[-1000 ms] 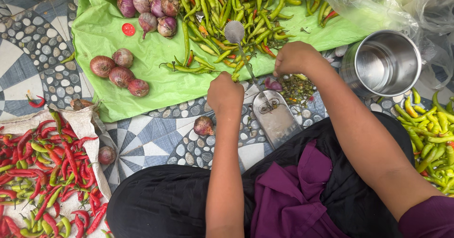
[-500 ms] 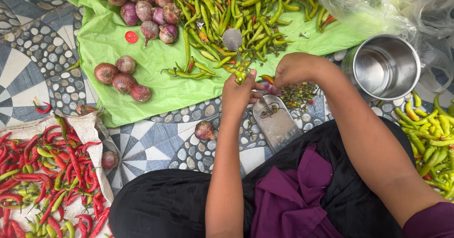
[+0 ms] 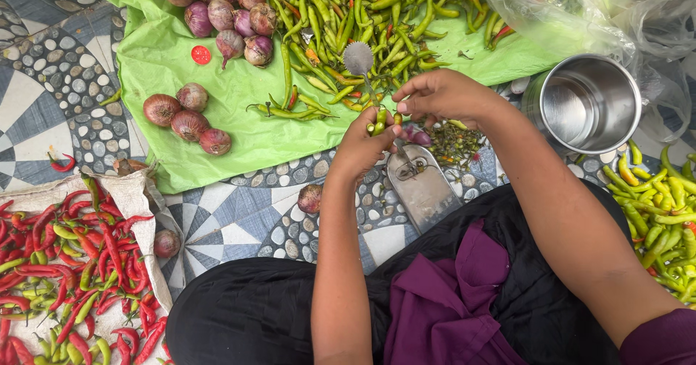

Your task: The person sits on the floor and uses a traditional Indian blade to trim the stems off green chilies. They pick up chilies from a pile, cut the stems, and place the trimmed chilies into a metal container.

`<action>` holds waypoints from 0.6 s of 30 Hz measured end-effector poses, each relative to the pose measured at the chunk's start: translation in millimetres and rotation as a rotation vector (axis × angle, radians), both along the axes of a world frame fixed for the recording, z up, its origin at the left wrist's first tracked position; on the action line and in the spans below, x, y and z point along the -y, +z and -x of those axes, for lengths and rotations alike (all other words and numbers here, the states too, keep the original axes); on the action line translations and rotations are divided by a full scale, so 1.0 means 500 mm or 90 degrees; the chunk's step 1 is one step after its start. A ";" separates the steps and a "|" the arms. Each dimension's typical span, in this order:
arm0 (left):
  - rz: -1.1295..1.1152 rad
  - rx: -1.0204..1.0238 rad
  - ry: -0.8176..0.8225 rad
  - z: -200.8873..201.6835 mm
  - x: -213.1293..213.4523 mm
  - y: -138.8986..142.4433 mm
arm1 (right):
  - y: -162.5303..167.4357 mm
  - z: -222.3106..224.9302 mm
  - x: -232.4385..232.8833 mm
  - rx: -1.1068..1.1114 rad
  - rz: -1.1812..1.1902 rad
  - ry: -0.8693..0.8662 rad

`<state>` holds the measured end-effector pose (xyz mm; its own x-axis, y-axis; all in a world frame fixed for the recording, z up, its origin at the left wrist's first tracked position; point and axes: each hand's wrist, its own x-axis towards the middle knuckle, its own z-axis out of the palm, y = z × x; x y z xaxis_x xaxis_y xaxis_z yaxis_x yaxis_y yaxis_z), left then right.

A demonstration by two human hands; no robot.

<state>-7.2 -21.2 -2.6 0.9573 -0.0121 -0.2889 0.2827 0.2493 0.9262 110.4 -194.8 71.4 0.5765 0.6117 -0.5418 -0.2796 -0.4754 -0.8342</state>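
Observation:
My left hand (image 3: pixel 360 146) is closed around a small bunch of green chillies (image 3: pixel 380 119), held against the upright blade of a floor cutter. Just to its right, my right hand (image 3: pixel 444 94) pinches the other end of the chillies, its fingertips almost touching the left hand. The cutter has a flat metal base (image 3: pixel 425 188) in front of my lap and a round toothed disc (image 3: pixel 358 57) at its top. Chopped chilli bits (image 3: pixel 454 142) lie on the floor under my right hand. A big heap of green chillies (image 3: pixel 362 6) lies beyond on a green cloth (image 3: pixel 239 129).
Red onions (image 3: pixel 226 13) and a second group of onions (image 3: pixel 185 117) sit on the cloth. A steel pot (image 3: pixel 589 104) stands at the right under a clear plastic bag (image 3: pixel 616 10). Red chillies on a sack (image 3: pixel 65 263) lie left, yellow-green chillies (image 3: pixel 661 207) right. Two loose onions (image 3: pixel 309 198) rest on the tiled floor.
Both hands have come together and risen toward the cutter's blade. My left hand now shows green chillies in its grip, with my right hand closing in on them.

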 end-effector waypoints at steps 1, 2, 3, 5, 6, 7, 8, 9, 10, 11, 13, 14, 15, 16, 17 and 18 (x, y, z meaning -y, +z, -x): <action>-0.005 0.068 -0.006 0.001 0.001 0.002 | -0.009 -0.005 -0.003 -0.035 -0.015 0.004; -0.086 0.048 0.000 0.004 0.001 0.005 | -0.019 -0.010 -0.005 -0.070 -0.030 0.008; -0.167 0.028 0.009 0.008 -0.001 0.011 | -0.030 -0.013 -0.008 -0.071 -0.036 0.008; -0.285 0.022 0.030 0.013 -0.008 0.024 | -0.050 -0.018 -0.015 -0.073 -0.049 0.009; -0.321 0.037 0.042 0.014 -0.014 0.031 | -0.058 -0.019 -0.019 -0.066 -0.048 0.012; -0.357 0.052 0.053 0.015 -0.019 0.038 | -0.066 -0.020 -0.023 -0.060 -0.048 0.014; -0.391 0.038 0.069 0.014 -0.019 0.044 | -0.072 -0.019 -0.026 -0.054 -0.047 0.015; -0.425 0.024 0.083 0.013 -0.019 0.050 | -0.077 -0.018 -0.028 -0.041 -0.051 0.012; -0.459 0.010 0.098 0.012 -0.018 0.054 | -0.081 -0.016 -0.030 -0.027 -0.055 0.008; -0.452 0.024 0.109 0.012 -0.018 0.058 | -0.085 -0.015 -0.031 -0.013 -0.059 0.005; -0.438 0.053 0.133 0.011 -0.016 0.061 | -0.089 -0.014 -0.031 0.067 -0.042 0.014; -0.453 0.048 0.131 0.010 -0.014 0.060 | -0.091 -0.013 -0.031 0.106 -0.033 0.020; -0.468 0.043 0.130 0.009 -0.012 0.057 | -0.094 -0.012 -0.032 0.138 -0.014 0.025; -0.483 0.038 0.129 0.008 -0.010 0.053 | -0.098 -0.010 -0.033 0.170 0.006 0.030; -0.521 0.014 0.116 0.007 -0.008 0.047 | -0.102 -0.008 -0.035 0.201 0.027 0.035; -0.559 -0.011 0.103 0.007 -0.006 0.041 | -0.107 -0.005 -0.039 0.201 0.067 0.049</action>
<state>-10.9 -18.4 17.7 0.9239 0.3545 -0.1443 0.3206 -0.5107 0.7977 112.9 -175.5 18.1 0.6795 0.6107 -0.4066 0.0244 -0.5727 -0.8194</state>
